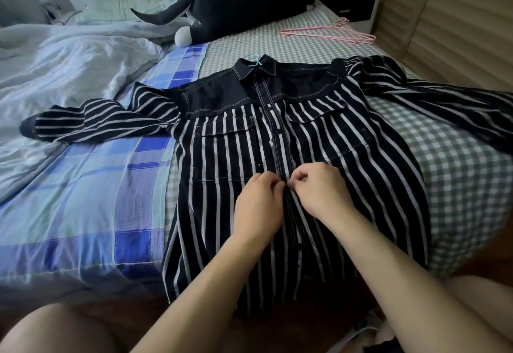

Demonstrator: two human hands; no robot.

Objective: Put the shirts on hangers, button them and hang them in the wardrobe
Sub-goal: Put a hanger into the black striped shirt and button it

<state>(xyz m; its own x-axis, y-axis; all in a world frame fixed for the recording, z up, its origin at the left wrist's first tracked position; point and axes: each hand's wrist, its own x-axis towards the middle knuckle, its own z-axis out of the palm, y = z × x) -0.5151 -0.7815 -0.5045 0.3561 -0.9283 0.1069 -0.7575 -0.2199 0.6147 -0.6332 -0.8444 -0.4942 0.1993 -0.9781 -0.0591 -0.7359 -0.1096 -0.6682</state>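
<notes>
**Striped shirt being buttoned flat on the bed**

The striped shirt (305, 141) is laid front-up on the bed (458, 158), sleeves spread to left and right, probably so that the placket lies flat and the two edges can be aligned. A light blue hanger (254, 58) is already inside it; only the hook is seen, past the collar at the far end. The upper buttons appear fastened, while the placket nearer the hem is still parted. The left hand (256, 205) and the right hand (319, 186) are brought together at mid-placket, their fingers curled and pinching the fabric edges, evidently at the next button. Spare pink hangers (330, 32) are kept far right on the bed, presumably for further shirts. No brand, label or writing can be read.
</notes>
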